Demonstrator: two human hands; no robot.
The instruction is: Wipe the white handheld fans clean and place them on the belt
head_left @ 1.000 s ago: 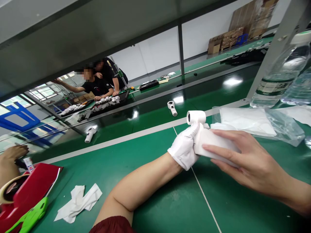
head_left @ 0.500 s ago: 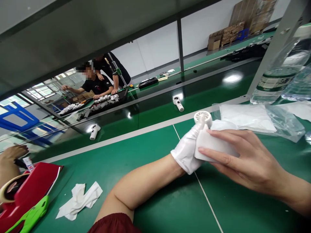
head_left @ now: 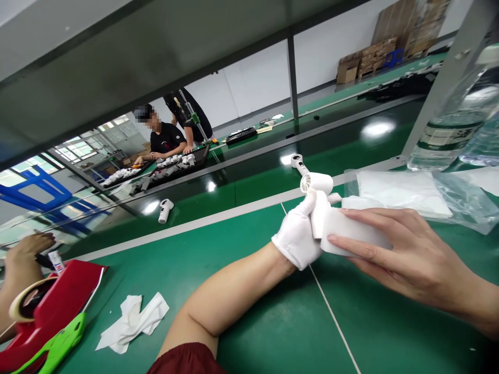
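Observation:
My left hand [head_left: 297, 236] wears a white glove and grips the handle of a small white handheld fan [head_left: 316, 184], whose round head points up and away. My bare right hand [head_left: 405, 254] presses a folded white cloth [head_left: 353, 229] around the fan's handle, fingers stretched along it. Both hands hover over the green bench [head_left: 241, 311], just right of a white line on it.
A clear bag of white cloths [head_left: 405, 193] and water bottles [head_left: 452, 130] lie at the right. A crumpled wipe [head_left: 132, 322] and a red tape dispenser [head_left: 50, 306] sit at left, near another person's hand [head_left: 27, 249]. Two fans [head_left: 166, 209] ride the dark conveyor; workers stand beyond.
The fan head has turned in my gloved hand, from facing sideways to grille up and then tilted left. The fans on the conveyor have drifted right.

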